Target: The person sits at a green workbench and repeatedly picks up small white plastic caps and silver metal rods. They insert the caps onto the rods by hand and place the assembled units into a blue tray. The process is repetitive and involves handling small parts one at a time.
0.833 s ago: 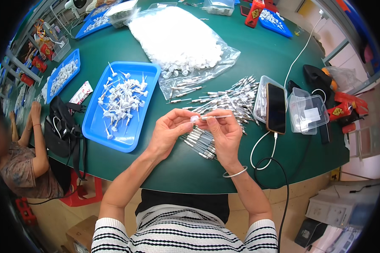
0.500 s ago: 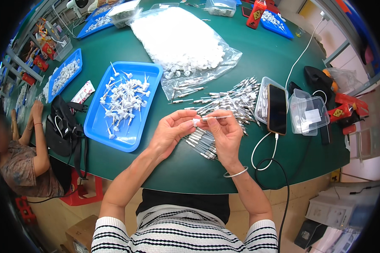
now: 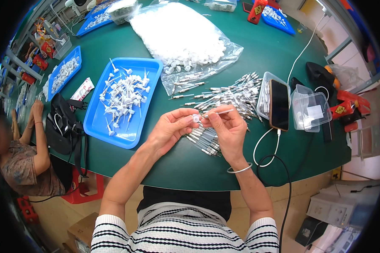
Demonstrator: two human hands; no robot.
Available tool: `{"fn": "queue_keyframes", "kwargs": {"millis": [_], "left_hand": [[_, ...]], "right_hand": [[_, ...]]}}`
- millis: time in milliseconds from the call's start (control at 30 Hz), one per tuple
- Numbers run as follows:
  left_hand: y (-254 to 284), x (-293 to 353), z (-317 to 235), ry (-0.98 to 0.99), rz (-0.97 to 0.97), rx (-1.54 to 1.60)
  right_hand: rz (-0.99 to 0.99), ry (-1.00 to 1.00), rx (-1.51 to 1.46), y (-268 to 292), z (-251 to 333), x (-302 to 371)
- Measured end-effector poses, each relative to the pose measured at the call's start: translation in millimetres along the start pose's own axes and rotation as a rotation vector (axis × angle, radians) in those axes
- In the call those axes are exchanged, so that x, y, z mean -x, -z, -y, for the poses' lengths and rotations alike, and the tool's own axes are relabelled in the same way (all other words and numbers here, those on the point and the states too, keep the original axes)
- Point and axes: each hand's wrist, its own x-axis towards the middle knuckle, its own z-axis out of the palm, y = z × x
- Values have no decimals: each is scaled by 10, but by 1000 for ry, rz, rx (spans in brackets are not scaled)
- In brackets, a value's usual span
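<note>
Above the table my left hand (image 3: 168, 128) pinches a small round white plastic cap (image 3: 195, 118) between thumb and finger. Close to its right, my right hand (image 3: 229, 134) grips a thin metal-tipped rod (image 3: 220, 112), its left end near the cap; whether they touch is too small to tell. Beneath and behind the hands lies a heap of similar rods (image 3: 236, 95), partly hidden by my fingers. On my left a blue tray (image 3: 93, 123) holds many white caps with thin rods in them (image 3: 124, 97). Beyond stands a clear bag (image 3: 179, 36) of white caps, its open end toward me.
To the right, a phone (image 3: 279, 104) with a white cable leans on a clear box (image 3: 265, 80) of rods. Clear plastic boxes (image 3: 310, 111) sit beside it. A black bag (image 3: 62, 122) lies at the left edge, near a seated person (image 3: 29, 164). More blue trays (image 3: 62, 86) stand farther off.
The white cap in my left hand has turned, so its round face now shows. My right hand has shifted slightly right, and its rod is tilted more upward at the right end.
</note>
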Motion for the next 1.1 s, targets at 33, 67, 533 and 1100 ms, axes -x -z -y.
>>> {"fn": "queue_keyframes", "kwargs": {"millis": [33,67,533,1100], "left_hand": [[-3,1,3,-1,5,11],[-7,1,6,-2,10,22],[-26,14,-1,-10,12,-2],[-32,16,4,-32,-4,-60]], "right_hand": [[-5,4,4,-5,0,7],[4,21,30,2,-9,9],[3,155,345,19,-23,16],[23,295,530,-1,30,9]]}}
